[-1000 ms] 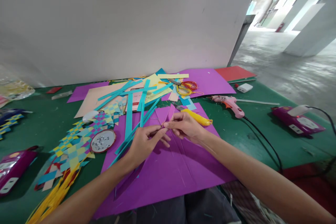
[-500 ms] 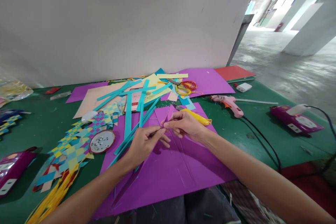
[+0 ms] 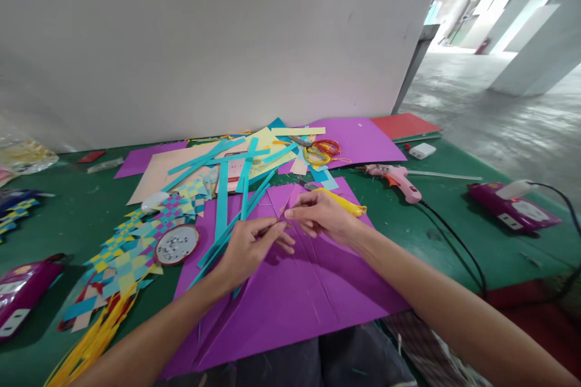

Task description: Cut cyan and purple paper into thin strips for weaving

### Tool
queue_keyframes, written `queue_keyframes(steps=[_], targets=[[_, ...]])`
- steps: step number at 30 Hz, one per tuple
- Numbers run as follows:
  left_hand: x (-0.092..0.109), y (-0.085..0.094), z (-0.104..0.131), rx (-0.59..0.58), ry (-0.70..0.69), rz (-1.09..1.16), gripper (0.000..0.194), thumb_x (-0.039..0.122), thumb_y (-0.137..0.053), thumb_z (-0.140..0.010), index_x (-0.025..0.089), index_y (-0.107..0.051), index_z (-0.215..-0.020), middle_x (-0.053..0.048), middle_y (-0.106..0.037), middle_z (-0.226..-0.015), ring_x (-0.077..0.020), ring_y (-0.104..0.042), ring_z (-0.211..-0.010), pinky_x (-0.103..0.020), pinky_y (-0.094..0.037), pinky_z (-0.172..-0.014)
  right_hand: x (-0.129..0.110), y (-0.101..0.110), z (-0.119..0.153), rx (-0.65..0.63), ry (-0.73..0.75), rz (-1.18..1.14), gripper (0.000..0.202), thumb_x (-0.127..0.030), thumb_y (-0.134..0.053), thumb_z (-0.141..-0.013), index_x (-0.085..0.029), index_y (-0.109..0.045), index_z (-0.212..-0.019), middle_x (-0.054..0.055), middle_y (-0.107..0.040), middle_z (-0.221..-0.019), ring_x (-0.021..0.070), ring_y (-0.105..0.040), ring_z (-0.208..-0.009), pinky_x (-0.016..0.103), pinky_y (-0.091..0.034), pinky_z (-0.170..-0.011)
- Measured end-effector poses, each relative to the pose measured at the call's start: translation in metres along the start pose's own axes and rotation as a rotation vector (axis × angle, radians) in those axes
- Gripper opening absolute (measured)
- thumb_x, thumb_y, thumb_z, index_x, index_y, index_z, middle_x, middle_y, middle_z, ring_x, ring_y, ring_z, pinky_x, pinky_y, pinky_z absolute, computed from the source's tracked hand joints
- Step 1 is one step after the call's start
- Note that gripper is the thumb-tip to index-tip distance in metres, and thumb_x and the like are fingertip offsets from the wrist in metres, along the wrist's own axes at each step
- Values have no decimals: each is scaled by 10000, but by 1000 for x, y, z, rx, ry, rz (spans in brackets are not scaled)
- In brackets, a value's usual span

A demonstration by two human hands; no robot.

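Observation:
My left hand (image 3: 256, 245) and my right hand (image 3: 320, 214) meet over a large purple sheet (image 3: 308, 308) at the table's front edge. Thumb and forefinger of each are pinched on a narrow purple paper strip (image 3: 282, 213), which shows only in part between the fingertips. Creases or cut lines run across the sheet. Close to my left hand, several turquoise paper strips (image 3: 221, 199) lie partly on the sheet. A yellow-handled cutter (image 3: 345, 202) lies just beyond my right hand.
Left of the sheet are woven paper pieces (image 3: 127, 260) and a round dish (image 3: 177, 245) of small dark-and-white bits. Scissors (image 3: 325, 147) lie behind. A pink glue gun (image 3: 394, 180) with a cord and a purple power unit (image 3: 512, 208) stand right. A white panel (image 3: 218, 48) rises behind.
The purple strip's upper part, earlier standing up above my right fingers, no longer stands out there. Both hands stay in nearly the same place, still pinched.

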State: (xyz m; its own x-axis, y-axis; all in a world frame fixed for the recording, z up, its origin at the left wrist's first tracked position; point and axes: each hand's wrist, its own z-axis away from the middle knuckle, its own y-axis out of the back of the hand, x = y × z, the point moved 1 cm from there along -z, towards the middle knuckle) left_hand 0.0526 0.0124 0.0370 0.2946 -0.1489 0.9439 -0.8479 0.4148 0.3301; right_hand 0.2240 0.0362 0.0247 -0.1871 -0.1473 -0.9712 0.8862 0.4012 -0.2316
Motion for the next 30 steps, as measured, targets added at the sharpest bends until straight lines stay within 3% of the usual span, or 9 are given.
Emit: queue_keyframes(steps=[8,14,22,30], targets=[[-3,0,0,16,25,14,294,339,-539,-884,121,-675,-741,-67,-732,-712,-184,-710,-616,-236,-536,-540,3,-3,0,40,8,-39,358,-338,-746,-665,-178,-457,-527,-103,-369,-362,47,-370,-295,183,-219,-312],[-2,-1,0,-5,-31,-8,296,291,-507,-907,122,-678,-735,-57,-735,-687,-174,-713,-639,-239,-523,-631,5,-8,0,47,-8,-55,305,-340,-738,-661,-170,-496,-584,-84,-467,-419,44,-394,-296,180,-204,-304],[-1,0,0,-19,-21,-13,297,285,-493,-909,122,-679,-744,-64,-745,-710,-181,-710,-633,-257,-523,-635,9,-13,0,66,3,-73,320,-370,-742,-660,-168,-506,-584,-79,-462,-353,44,-372,-279,171,-228,-302],[2,2,2,-8,-10,-49,325,281,-488,-912,125,-689,-709,-62,-736,-665,-177,-702,-623,-249,-511,-612,1,-3,0,2,26,12,242,-337,-731,-697,-157,-585,-626,-65,-486,-398,65,-445,-337,189,-316,-355]])
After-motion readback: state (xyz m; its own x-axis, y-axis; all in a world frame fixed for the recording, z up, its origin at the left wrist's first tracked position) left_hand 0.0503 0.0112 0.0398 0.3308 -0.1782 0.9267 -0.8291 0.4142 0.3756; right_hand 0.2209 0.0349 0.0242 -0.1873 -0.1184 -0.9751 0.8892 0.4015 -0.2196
